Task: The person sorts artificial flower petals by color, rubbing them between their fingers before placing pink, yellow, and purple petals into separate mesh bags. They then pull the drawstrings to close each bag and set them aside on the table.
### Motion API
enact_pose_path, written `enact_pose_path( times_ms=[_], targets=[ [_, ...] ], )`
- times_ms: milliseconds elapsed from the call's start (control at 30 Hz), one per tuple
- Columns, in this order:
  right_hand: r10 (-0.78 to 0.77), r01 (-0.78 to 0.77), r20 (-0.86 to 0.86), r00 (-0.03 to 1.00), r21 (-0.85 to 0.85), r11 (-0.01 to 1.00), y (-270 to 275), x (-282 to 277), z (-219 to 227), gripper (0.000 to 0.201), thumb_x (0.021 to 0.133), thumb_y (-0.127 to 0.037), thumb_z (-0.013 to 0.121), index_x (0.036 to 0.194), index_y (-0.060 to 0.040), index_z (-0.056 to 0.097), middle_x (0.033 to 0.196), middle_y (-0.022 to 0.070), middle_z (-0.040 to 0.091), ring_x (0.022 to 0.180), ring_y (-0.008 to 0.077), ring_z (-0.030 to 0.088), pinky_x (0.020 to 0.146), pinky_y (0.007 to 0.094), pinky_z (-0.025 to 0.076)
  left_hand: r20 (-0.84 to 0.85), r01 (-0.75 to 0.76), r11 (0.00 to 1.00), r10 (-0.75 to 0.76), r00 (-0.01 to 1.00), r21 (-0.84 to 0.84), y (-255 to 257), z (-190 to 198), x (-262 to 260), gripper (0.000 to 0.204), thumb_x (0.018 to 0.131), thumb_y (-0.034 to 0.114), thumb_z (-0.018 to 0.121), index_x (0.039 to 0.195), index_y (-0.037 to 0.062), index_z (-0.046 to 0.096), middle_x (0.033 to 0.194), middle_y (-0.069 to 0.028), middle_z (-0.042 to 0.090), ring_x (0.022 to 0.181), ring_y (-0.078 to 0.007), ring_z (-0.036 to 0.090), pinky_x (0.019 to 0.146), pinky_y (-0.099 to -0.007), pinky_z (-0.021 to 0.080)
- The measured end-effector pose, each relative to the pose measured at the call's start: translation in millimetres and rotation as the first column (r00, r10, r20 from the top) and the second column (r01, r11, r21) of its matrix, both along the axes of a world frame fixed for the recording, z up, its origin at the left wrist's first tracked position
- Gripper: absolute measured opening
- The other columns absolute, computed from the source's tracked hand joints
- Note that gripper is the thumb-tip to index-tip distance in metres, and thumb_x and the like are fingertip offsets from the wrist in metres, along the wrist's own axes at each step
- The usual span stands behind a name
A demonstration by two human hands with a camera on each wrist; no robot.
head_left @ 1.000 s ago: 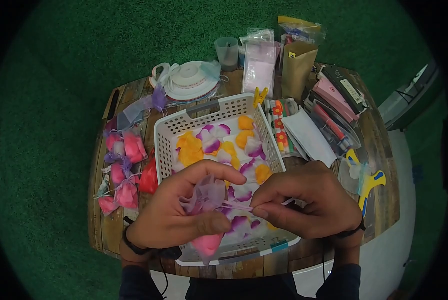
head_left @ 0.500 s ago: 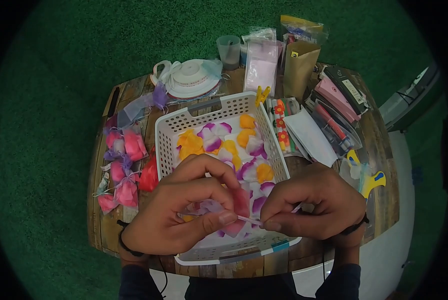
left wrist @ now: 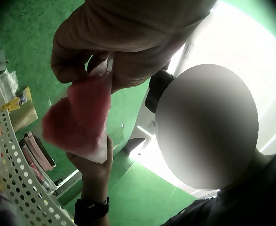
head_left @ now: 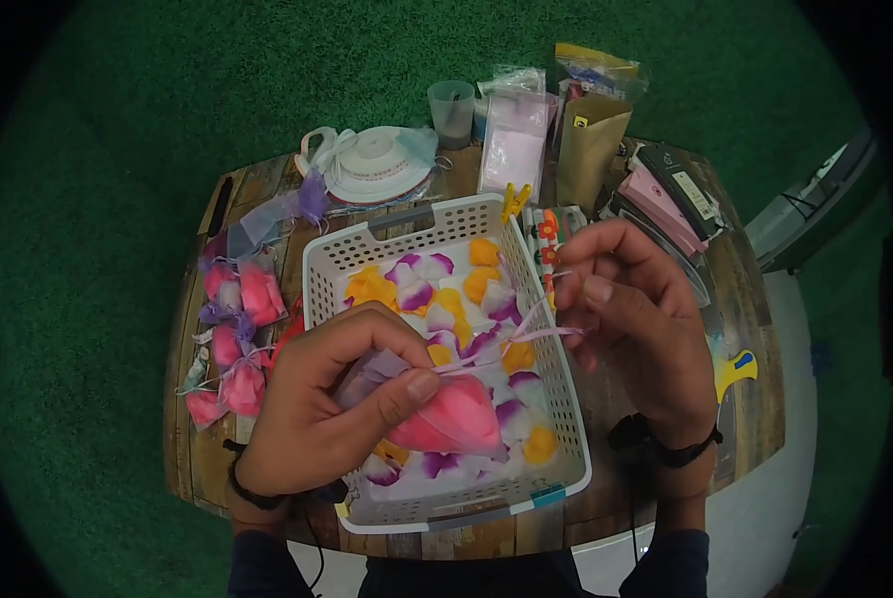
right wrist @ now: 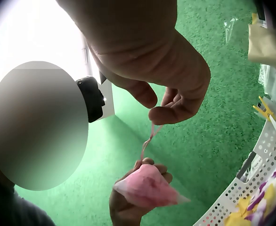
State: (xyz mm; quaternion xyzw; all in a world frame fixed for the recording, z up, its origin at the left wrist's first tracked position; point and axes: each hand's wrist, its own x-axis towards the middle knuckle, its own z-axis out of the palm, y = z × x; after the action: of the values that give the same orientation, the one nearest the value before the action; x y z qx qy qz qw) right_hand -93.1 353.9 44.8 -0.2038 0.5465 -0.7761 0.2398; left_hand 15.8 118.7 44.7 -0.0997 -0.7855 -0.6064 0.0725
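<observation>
A sheer organza pouch (head_left: 451, 419) with a bright pink filling hangs over the basket, its neck pinched between the thumb and fingers of my left hand (head_left: 322, 414). Thin pink drawstrings (right wrist: 146, 143) run from the neck up to my right hand (head_left: 656, 334), whose thumb and fingertips hold their ends, raised over the basket's right side. In the left wrist view the pouch (left wrist: 79, 115) hangs below the left fingers, its pink filling showing through. Beneath both hands, the white perforated basket (head_left: 578, 439) holds yellow and purple-white petals (head_left: 372, 287).
Several filled pink pouches (head_left: 260, 294) lie left of the basket. Ribbon spools (head_left: 377, 164) and a plastic cup (head_left: 452, 110) stand behind it. A kraft bag (head_left: 594, 149), pink packets (head_left: 512, 140) and yellow-handled scissors (head_left: 736, 371) are toward the right. A yellow clip (head_left: 514, 201) grips the basket rim.
My right hand has moved up and away to the right, turning palm inward, and the drawstrings now spread between the hands. The pouch has swung out to the right below my left fingers.
</observation>
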Motion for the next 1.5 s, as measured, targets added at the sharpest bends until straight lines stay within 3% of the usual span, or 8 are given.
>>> enact_pose_path(
  times_ms=[367,667,767,833,967,1133,1233,1500],
  targets=[
    [0.064,-0.061,-0.102,0.993,0.034,0.998,5,2,-1,0.016,0.091,-0.004,0.066,0.105,-0.0021,0.059,0.092,0.0019,0.065,0.075,0.0042,0.061,0.059,0.0184,0.047,0.013,-0.016,0.999,0.016,1.000,0.041,1,-2,-1,0.010,0.089,0.005,0.069,0.095,-0.0008,0.063,0.090,-0.0051,0.062,0.084,-0.0109,0.056,0.077,-0.0250,0.044],
    [0.030,-0.041,-0.251,0.968,-0.038,0.998,0,6,0,0.045,0.082,0.001,0.068,0.125,0.0081,0.055,0.125,0.0213,0.062,0.078,0.0083,0.062,0.065,0.0215,0.050,0.021,0.059,0.996,-0.061,0.998,0.061,3,1,0,0.011,0.088,0.004,0.070,0.095,-0.0017,0.063,0.092,-0.0071,0.063,0.086,-0.0130,0.058,0.079,-0.0273,0.045],
    [0.054,0.000,-0.498,0.865,0.108,0.994,-3,9,-2,0.059,0.078,0.002,0.071,0.134,0.0061,0.052,0.135,0.0219,0.056,0.095,0.0134,0.064,0.077,0.0258,0.052,0.015,0.102,0.993,-0.103,0.995,0.052,3,1,-1,0.011,0.087,0.004,0.071,0.093,-0.0017,0.064,0.092,-0.0080,0.063,0.087,-0.0146,0.059,0.080,-0.0284,0.046],
    [0.107,0.129,-0.772,0.627,0.239,0.962,-5,11,1,0.069,0.075,0.002,0.075,0.139,0.0019,0.050,0.140,0.0216,0.053,0.108,0.0176,0.062,0.083,0.0292,0.052,-0.006,0.127,0.991,-0.127,0.992,0.034,4,1,-1,0.011,0.087,0.004,0.072,0.093,-0.0015,0.064,0.092,-0.0085,0.063,0.087,-0.0156,0.060,0.079,-0.0287,0.046],
    [0.146,0.085,-0.757,0.636,0.257,0.963,-11,23,4,0.074,0.071,0.000,0.079,0.139,-0.0033,0.052,0.141,0.0213,0.052,0.103,0.0188,0.065,0.080,0.0299,0.053,0.002,0.170,0.985,-0.170,0.985,0.004,6,1,-1,0.011,0.086,0.005,0.073,0.093,-0.0006,0.066,0.092,-0.0093,0.064,0.086,-0.0173,0.061,0.078,-0.0294,0.047],
    [0.268,-0.102,-0.449,0.852,0.359,0.928,-8,27,1,0.047,0.076,-0.001,0.078,0.121,-0.0043,0.066,0.101,0.0118,0.070,0.079,0.0179,0.067,0.068,0.0299,0.052,0.030,0.207,0.978,-0.207,0.978,0.011,6,3,1,0.011,0.084,0.003,0.073,0.093,-0.0001,0.067,0.091,-0.0091,0.064,0.085,-0.0181,0.062,0.078,-0.0307,0.048],
    [0.244,-0.077,-0.624,0.742,0.283,0.956,-6,18,-1,0.025,0.079,0.000,0.076,0.104,-0.0024,0.072,0.082,0.0071,0.069,0.075,0.0164,0.065,0.066,0.0293,0.050,-0.007,0.139,0.989,-0.138,0.990,0.056,8,5,3,0.014,0.077,0.005,0.077,0.086,-0.0029,0.070,0.087,-0.0147,0.067,0.080,-0.0198,0.064,0.077,-0.0311,0.048],
    [0.151,-0.039,-0.442,0.884,0.253,0.967,-3,36,15,0.006,0.078,0.000,0.069,0.083,0.0021,0.069,0.074,0.0100,0.066,0.066,0.0159,0.060,0.061,0.0269,0.044,-0.027,0.176,0.983,-0.175,0.984,0.043,2,6,2,0.016,0.080,-0.002,0.075,0.096,0.0007,0.074,0.094,-0.0126,0.070,0.087,-0.0188,0.068,0.076,-0.0296,0.052]
  ],
)
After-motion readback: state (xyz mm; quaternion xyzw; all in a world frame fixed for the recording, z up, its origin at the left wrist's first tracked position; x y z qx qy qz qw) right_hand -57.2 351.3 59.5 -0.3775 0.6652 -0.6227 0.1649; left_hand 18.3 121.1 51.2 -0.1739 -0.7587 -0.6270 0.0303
